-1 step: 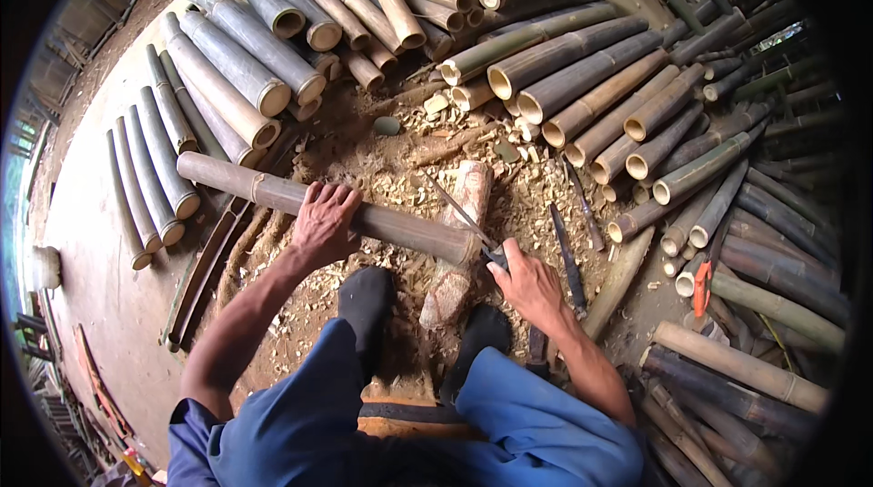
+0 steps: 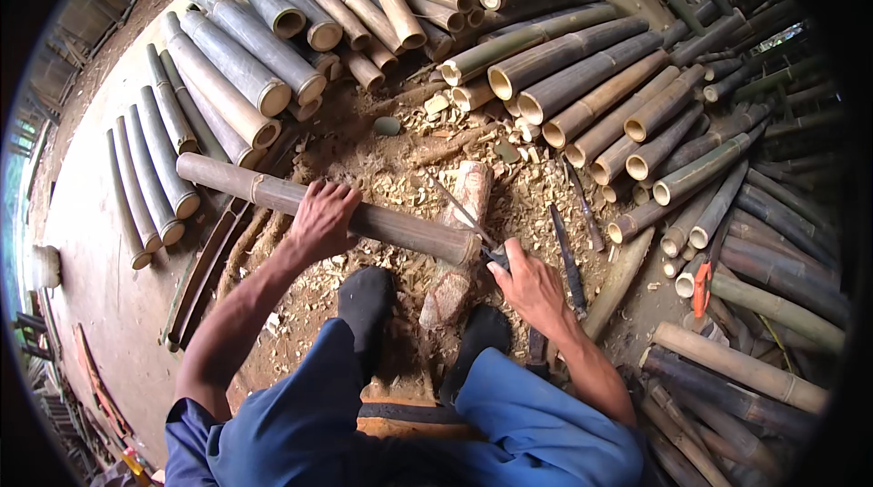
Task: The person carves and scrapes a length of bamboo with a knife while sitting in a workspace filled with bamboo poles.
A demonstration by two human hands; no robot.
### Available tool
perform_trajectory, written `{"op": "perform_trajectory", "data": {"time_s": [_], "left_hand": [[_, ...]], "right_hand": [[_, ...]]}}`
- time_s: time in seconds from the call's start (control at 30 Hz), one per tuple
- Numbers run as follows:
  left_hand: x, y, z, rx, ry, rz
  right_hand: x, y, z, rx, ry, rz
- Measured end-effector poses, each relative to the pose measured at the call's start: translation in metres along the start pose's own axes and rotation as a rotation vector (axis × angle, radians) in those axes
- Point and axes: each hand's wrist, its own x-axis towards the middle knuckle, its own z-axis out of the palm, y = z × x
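Note:
A brown bamboo tube [image 2: 405, 230] slants across in front of me, its right end resting on a short log [image 2: 472, 185]. My left hand [image 2: 326, 217] is wrapped over the middle of the tube. In my right hand [image 2: 535, 289] is the dark handle of a knife [image 2: 464, 211]. Its long, narrow blade points up and left, over the right end of the tube. Whether the edge touches the bamboo I cannot tell. Pale wood shavings [image 2: 536, 205] lie around the log, and my dark-covered feet [image 2: 366, 301] stand on its near side.
Stacked bamboo tubes [image 2: 582, 69] curve around the far side and right. More tubes [image 2: 241, 64] lie at the far left. A second dark blade [image 2: 568, 260] lies right of the log. Split bamboo [image 2: 211, 271] is at left, and an orange-handled tool [image 2: 702, 289] at right.
The knife blade has shifted very slightly near the end of the tube. Both hands keep their holds, and the tube stays in place.

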Motion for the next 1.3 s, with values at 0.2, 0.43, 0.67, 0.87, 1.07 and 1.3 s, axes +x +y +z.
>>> {"op": "perform_trajectory", "data": {"time_s": [0.2,0.43,0.67,0.87,1.07,1.3], "left_hand": [[0.025,-0.007,-0.004,0.032,-0.303,-0.024],[0.035,-0.008,0.002,-0.028,-0.268,-0.027],[0.032,-0.003,0.001,0.0,-0.281,-0.027],[0.022,-0.004,-0.001,0.017,-0.325,-0.05],[0.035,0.0,0.002,-0.023,-0.319,-0.053],[0.018,-0.001,0.007,-0.026,-0.096,-0.025]], "right_hand": [[-0.008,-0.039,-0.016,0.182,0.292,-0.211],[-0.01,-0.013,0.006,-0.054,-0.014,0.067],[-0.012,-0.003,0.019,0.13,0.235,-0.16],[0.001,-0.025,-0.013,-0.048,0.012,-0.009],[-0.002,-0.008,0.0,0.099,0.206,-0.167],[-0.003,-0.028,-0.021,0.025,0.062,-0.037]]}}
